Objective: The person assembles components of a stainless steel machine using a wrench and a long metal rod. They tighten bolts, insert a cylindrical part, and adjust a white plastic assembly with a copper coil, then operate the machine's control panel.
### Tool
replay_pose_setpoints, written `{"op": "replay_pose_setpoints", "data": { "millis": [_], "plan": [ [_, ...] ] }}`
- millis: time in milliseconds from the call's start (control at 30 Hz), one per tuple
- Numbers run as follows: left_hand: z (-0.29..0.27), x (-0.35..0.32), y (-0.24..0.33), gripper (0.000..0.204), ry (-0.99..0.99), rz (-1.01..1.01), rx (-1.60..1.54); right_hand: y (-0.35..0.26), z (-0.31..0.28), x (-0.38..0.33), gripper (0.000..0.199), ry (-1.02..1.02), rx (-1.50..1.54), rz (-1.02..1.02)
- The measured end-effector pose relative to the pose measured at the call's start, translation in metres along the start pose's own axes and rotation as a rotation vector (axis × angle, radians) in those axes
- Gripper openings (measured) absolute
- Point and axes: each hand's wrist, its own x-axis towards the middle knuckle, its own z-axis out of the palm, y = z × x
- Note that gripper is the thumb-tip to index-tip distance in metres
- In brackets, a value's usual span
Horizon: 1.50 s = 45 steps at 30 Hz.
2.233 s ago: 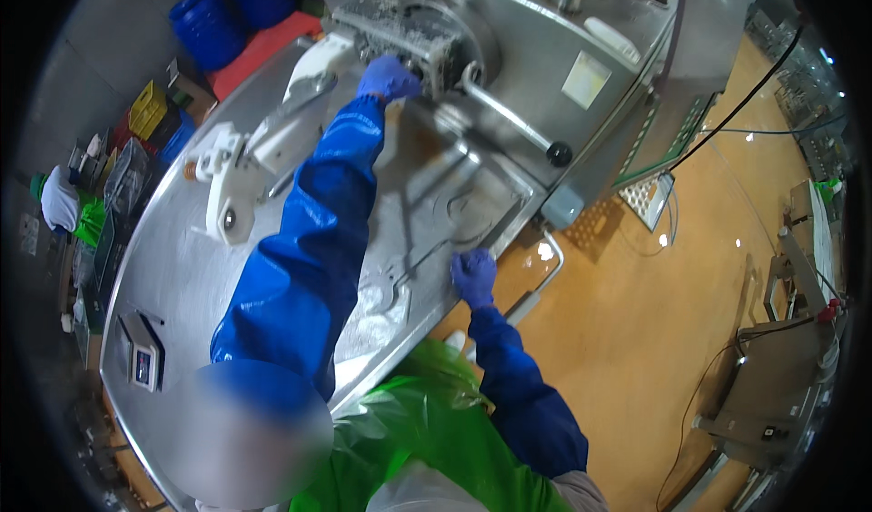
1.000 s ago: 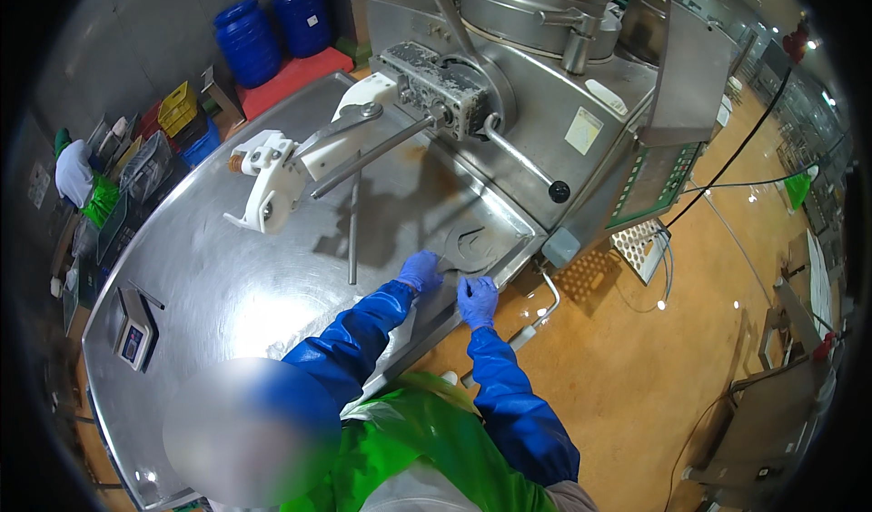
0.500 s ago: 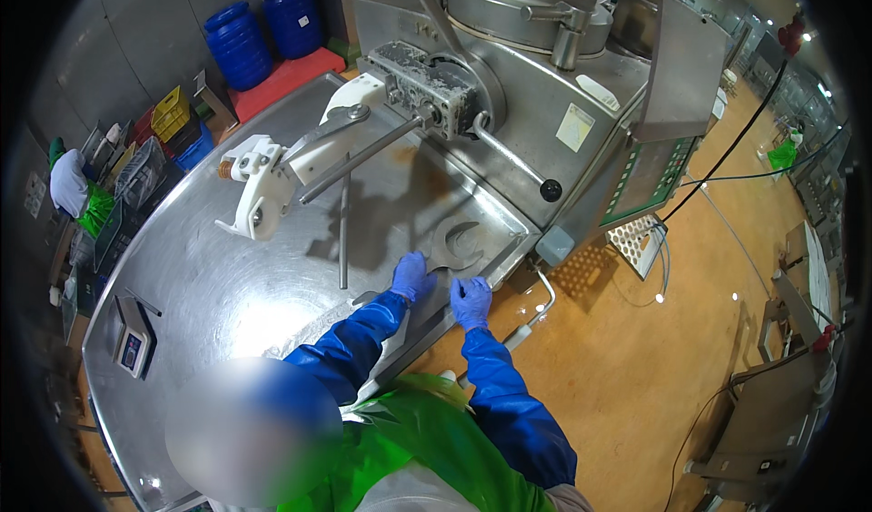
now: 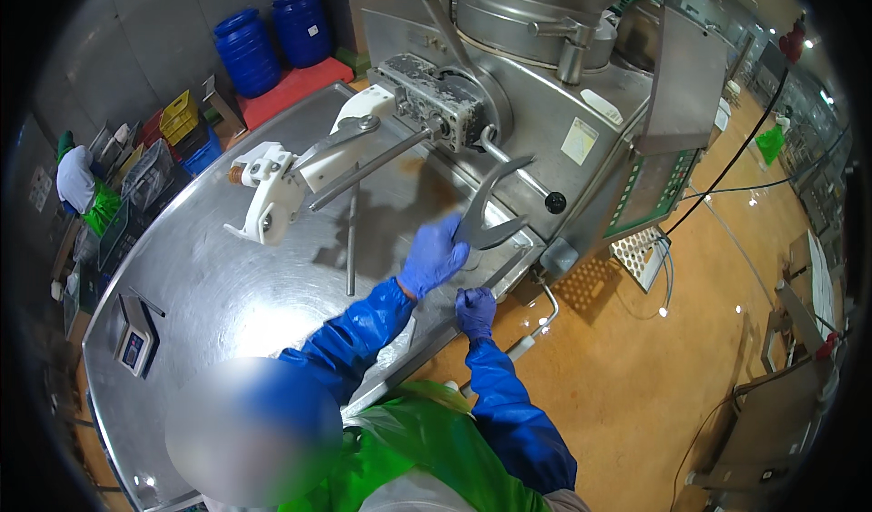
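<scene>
My left hand, in a blue glove, grips a large metal spanner by its near end. The spanner is raised above the right part of the steel table, and its two curved jaws spread toward the machine. Whatever handle it has is hidden by the hand. At the table's near right edge, my right hand, also gloved, is closed in a fist. I cannot make out what, if anything, is in those fingers. Just beyond the spanner is a machine lever with a black ball at its end.
A steel machine with a control panel stands beyond the table. White jointed parts and a rod reach over the tabletop. A small scale sits at the left. Blue barrels and a co-worker are farther off.
The spanner was lying on the tabletop; my left hand has lifted it and turned it upward toward the machine. My right hand has moved slightly nearer to me and curled into a fist.
</scene>
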Motion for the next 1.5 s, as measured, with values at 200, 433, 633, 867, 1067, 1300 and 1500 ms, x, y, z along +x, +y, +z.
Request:
{"op": "replay_pose_setpoints", "data": {
  "millis": [200,433,633,867,1067,1300,1500],
  "plan": [
    [-0.059,0.124,0.058,0.018,0.395,0.332,0.286,0.011,-0.008,-0.002,0.029,-0.004,-0.037,0.042],
    [-0.089,0.212,0.006,0.02,0.298,0.002,0.588,-0.002,-0.01,-0.001,0.028,-0.053,0.016,0.039],
    [-0.108,0.248,-0.029,0.032,0.238,-0.223,0.605,0.003,-0.003,0.002,0.024,-0.102,-0.082,0.022],
    [-0.113,0.264,-0.04,0.04,0.086,-0.347,0.602,-0.004,-0.015,0.008,0.02,-0.12,0.032,0.026],
    [-0.135,0.207,-0.041,0.044,0.007,-0.297,0.633,-0.032,-0.091,0.066,0.012,0.144,0.133,-0.07],
    [-0.161,0.063,-0.024,0.032,-0.046,-0.097,0.514,-0.051,-0.179,0.26,0.059,-0.272,-0.564,0.17],
    [-0.17,-0.097,-0.01,0.023,-0.147,-0.229,0.32,-0.05,-0.124,0.212,0.065,-0.436,-0.637,0.21]
  ]
}}
